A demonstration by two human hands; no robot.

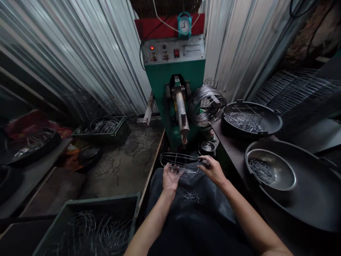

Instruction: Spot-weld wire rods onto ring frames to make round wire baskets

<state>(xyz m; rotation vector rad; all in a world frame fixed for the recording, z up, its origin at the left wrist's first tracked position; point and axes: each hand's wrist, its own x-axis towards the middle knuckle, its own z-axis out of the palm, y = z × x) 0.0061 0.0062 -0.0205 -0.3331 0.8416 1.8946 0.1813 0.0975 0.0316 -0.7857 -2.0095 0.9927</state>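
Note:
A long, oval wire frame (179, 156) is held level above my lap, below the green welding machine's arm (181, 110). My left hand (171, 179) cradles its underside near the left end, fingers curled up against the wires. At the other end, my right hand (213, 170) grips the frame between thumb and fingers. A dark block-like piece (204, 163) shows at those fingers; I cannot make out what it is. Several short bent wire pieces (191, 195) lie on the dark apron (213, 202) over my lap.
The green machine (157, 80) stands ahead, with a wire coil (207, 106) hanging at its right side. On the right bench, a steel bowl (286, 176) of wire bits sits in a large black pan (317, 199). A green crate (106, 199) of curved wires stands at lower left.

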